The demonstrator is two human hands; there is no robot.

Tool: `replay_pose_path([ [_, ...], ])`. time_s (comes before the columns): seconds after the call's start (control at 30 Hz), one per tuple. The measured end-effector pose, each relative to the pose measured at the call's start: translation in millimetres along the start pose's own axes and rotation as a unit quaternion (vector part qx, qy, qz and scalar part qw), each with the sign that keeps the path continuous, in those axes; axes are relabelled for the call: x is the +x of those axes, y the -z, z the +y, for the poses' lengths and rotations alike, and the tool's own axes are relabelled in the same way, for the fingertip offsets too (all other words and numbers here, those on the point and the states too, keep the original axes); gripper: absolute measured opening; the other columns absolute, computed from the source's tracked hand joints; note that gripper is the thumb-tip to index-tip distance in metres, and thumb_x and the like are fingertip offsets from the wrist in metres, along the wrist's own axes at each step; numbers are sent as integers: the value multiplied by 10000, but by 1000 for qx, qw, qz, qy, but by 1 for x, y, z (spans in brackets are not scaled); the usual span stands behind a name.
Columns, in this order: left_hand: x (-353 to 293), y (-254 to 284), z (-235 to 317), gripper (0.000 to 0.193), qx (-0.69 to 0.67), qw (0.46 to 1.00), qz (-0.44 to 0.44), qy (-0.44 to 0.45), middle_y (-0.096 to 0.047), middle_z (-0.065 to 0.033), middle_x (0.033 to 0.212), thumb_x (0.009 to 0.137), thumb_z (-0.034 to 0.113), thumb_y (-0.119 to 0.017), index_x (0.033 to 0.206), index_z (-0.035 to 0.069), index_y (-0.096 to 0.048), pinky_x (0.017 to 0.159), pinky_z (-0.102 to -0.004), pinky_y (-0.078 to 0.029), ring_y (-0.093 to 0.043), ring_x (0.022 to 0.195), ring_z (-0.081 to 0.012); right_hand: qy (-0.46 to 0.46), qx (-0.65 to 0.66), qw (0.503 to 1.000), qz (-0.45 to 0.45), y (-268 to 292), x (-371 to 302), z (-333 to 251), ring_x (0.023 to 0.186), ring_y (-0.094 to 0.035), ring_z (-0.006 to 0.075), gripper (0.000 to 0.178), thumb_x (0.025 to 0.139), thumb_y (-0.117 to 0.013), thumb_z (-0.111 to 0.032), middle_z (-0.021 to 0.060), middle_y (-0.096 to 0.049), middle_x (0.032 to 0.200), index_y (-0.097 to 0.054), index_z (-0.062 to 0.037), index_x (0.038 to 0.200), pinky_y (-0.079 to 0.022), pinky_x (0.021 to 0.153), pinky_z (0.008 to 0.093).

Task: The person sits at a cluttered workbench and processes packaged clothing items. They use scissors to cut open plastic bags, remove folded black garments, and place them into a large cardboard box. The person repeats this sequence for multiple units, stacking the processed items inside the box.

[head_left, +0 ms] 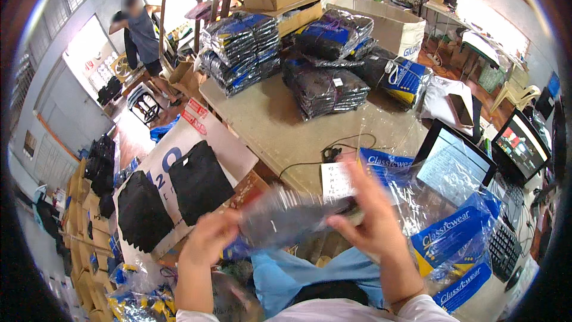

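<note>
Hands (215,235), dark bundle (283,223) between, lettered card (333,182)

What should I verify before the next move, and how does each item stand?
1. Left hand gripping the dark flat bundle with shiny clear plastic: ok.
2. Right hand closed on the bundle's right end: cannot tell, blurred.
3. Bundle's plastic sealed: cannot tell, blurred.
4. Folded black cloth garments lying on the white printed sheet: ok.
5. Space beside the right hand free of blue-and-clear plastic bags: not ok.
</note>
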State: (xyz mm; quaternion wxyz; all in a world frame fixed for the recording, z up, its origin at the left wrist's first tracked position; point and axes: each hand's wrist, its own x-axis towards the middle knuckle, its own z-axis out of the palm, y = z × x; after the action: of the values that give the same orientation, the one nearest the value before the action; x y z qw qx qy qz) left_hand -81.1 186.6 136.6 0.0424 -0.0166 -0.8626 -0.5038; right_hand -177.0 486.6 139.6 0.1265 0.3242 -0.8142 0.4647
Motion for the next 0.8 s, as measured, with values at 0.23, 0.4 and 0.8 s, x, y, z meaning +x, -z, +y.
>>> replay_pose_path([
  [0.23, 0, -29, 21, 415, -29, 957, -288, 28, -647, -126, 1069, 813, 202, -699, 1162, 11, -580, 886, -328, -440, -590, 1005, -204, -82, 220, 962, -141, -50, -58, 27, 770, -629, 160, 190, 786, -737, -106, 87, -663, 832, -662, -21, 938, -491, 691, 285],
  [0.4, 2, -42, 4, 447, 5, 911, -411, 26, -648, -113, 1123, 834, 118, -667, 1265, 78, -553, 886, -324, -459, -619, 1002, -228, -187, 397, 862, -255, -52, -89, 49, 908, -589, 159, 227, 863, -663, -137, 84, -630, 985, -655, -23, 1059, -457, 815, 276],
  [0.8, 15, -50, 23, 393, 122, 942, -309, -33, -675, -130, 954, 776, 308, -714, 1086, 70, -668, 746, -342, -510, -653, 793, -297, -210, 462, 860, -48, -48, -109, 58, 816, -592, 136, 74, 861, -646, -81, 69, -599, 864, -664, -14, 888, -477, 724, 298],
])
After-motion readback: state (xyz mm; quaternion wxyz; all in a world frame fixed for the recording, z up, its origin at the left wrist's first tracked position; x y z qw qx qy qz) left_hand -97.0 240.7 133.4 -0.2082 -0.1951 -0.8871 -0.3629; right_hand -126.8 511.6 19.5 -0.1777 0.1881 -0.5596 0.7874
